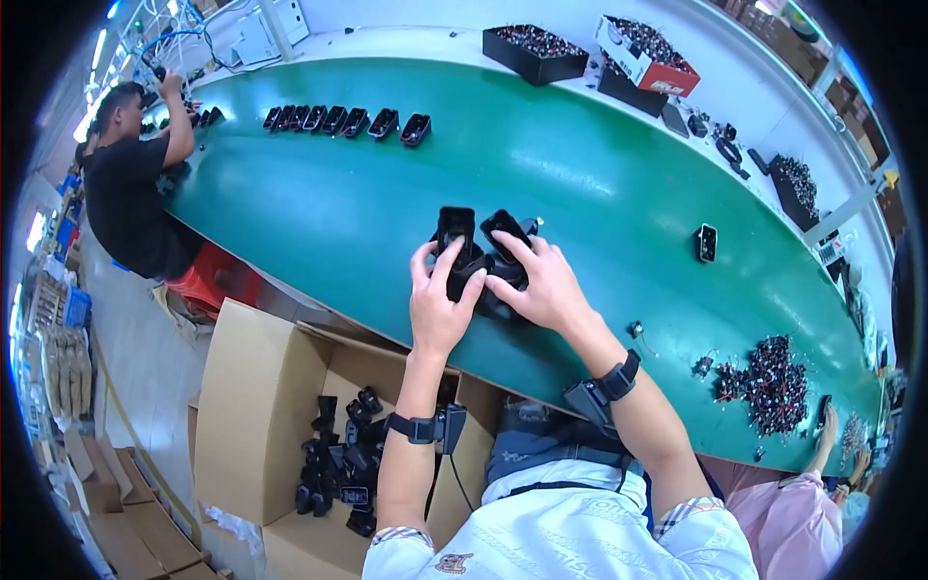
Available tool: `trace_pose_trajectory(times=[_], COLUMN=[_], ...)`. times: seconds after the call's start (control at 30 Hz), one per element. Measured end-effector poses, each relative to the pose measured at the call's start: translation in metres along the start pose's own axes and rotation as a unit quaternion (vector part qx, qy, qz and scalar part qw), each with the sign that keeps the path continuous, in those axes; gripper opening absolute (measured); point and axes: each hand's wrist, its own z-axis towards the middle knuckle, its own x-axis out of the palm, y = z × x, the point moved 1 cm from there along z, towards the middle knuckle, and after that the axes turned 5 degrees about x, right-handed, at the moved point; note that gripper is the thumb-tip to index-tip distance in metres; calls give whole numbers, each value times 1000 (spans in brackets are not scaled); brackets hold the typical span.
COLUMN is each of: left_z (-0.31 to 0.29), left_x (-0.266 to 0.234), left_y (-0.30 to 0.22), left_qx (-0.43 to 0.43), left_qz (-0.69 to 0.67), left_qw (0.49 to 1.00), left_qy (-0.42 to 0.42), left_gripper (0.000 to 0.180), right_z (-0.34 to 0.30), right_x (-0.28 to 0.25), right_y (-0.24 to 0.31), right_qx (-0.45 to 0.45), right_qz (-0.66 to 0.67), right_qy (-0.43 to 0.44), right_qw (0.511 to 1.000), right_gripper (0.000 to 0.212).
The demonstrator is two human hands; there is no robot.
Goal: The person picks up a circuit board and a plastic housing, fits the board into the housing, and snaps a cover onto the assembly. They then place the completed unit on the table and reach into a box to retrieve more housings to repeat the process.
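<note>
Over the near part of the green table (pixel 290 184), my left hand (pixel 441 302) is closed around a black plastic housing (pixel 456 218) with an open, hollow top. My right hand (pixel 547 286) grips another black housing (pixel 500 224), tilted beside the first. Both thumbs come close together between the two parts. More black plastic lies under my hands, but its shape is mostly hidden. A small metallic bit shows just beyond my right hand's fingers.
Left of me, an open cardboard box (pixel 256 406) holds several black parts. A row of housings (pixel 354 122) stands at the far left; a single housing (pixel 708 244) lies right. A pile of small wired components (pixel 773 387) sits near right. Co-workers sit at both sides.
</note>
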Motion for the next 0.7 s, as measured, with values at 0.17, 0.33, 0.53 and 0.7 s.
trace_pose_trajectory(times=[0.17,0.33,0.53,0.7], left_z=[12,14,-21,-168], left_x=[-10,-33,-44,-162], left_y=[15,42,34,19], left_qx=[40,79,27,-109], left_qz=[104,88,53,197], left_qw=[994,993,990,962], left_qy=[19,13,-126,-156], left_gripper=[40,46,55,43], right_z=[-2,-5,-43,-114], right_x=[-3,1,-6,7], right_y=[-12,-2,13,97], right_qx=[-21,-71,-107,-101], right_qz=[-33,-4,-22,253], right_qy=[-44,-56,-87,133], right_qw=[998,996,990,953], right_gripper=[59,36,31,24])
